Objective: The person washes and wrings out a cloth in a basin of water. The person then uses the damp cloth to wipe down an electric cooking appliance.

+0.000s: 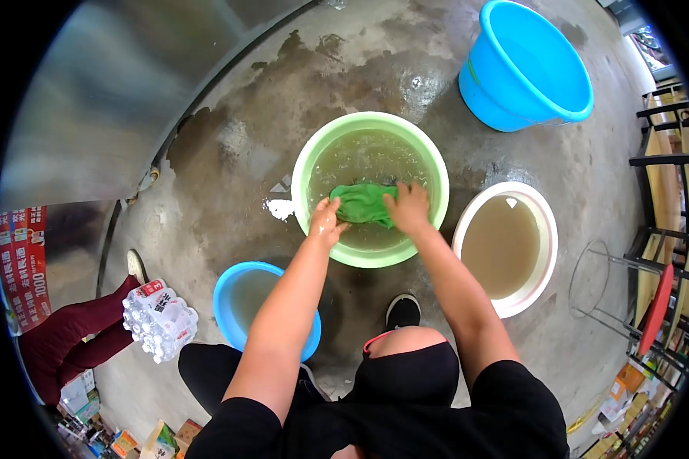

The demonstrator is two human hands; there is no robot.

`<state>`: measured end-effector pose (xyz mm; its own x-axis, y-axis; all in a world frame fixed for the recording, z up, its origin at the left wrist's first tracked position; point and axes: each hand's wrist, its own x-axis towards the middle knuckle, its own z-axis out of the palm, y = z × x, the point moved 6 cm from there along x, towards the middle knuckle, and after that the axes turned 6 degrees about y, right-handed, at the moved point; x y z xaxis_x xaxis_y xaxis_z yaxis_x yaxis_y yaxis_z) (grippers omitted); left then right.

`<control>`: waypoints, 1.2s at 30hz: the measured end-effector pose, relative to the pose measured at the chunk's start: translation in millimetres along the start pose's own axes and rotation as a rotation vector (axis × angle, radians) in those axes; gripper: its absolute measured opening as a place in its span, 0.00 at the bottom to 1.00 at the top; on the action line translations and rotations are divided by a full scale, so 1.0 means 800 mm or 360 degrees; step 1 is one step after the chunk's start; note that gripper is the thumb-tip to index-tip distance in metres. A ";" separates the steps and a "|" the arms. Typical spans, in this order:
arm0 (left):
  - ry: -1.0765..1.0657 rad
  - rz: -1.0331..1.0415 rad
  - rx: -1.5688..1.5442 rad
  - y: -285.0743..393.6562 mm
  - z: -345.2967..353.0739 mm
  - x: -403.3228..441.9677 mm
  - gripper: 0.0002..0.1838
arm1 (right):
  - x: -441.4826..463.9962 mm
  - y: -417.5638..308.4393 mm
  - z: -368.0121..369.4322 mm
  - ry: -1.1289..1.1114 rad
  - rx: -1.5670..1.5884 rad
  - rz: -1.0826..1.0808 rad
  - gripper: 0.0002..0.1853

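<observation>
Right now both my hands are over the light green basin (371, 120), which stands on the wet, stained floor (237, 183) in the middle of the scene. Bunched and wet-looking, the green cloth (364, 205) stretches between them in the near half of that basin, at the surface of the cloudy water; how much of it lies under, I cannot tell. My left hand (325, 222) has its left end, thumb and fingers narrowed around the fabric. My right hand (409, 208) is on the right end with bent fingers, but they blur, so I cannot tell how tightly they close on it.

Close by on the near left sits a small blue basin (223, 306), partly behind my left forearm, with water in it. To the right, just beside the green one, is a white basin (549, 252) of murky brown water. Well apart at the far right stands a tall blue bucket (490, 88). Over on the left, a pack of bottles (159, 320) in clear wrap is next to a person's maroon trousers (61, 336).
</observation>
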<state>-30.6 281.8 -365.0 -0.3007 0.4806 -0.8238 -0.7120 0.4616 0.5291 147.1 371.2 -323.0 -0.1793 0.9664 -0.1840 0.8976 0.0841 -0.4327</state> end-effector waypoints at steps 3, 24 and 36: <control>0.0125 -0.0250 -0.0070 -0.029 -0.005 0.009 0.20 | -0.021 -0.035 0.045 -0.0122 -0.0191 -0.0561 0.26; -0.0181 -0.0108 -0.0359 -0.002 0.084 -0.052 0.23 | -0.022 -0.072 -0.014 0.0055 0.1209 -0.0088 0.27; -0.0101 0.0514 0.0813 0.007 0.065 -0.038 0.22 | 0.004 -0.052 0.025 -0.0433 0.1494 0.0587 0.24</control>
<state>7.9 308.3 -326.4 -0.4011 0.6924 -0.5998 -0.1915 0.5769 0.7940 101.2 365.9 -323.6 -0.1469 0.7968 -0.5861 0.2623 -0.5400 -0.7998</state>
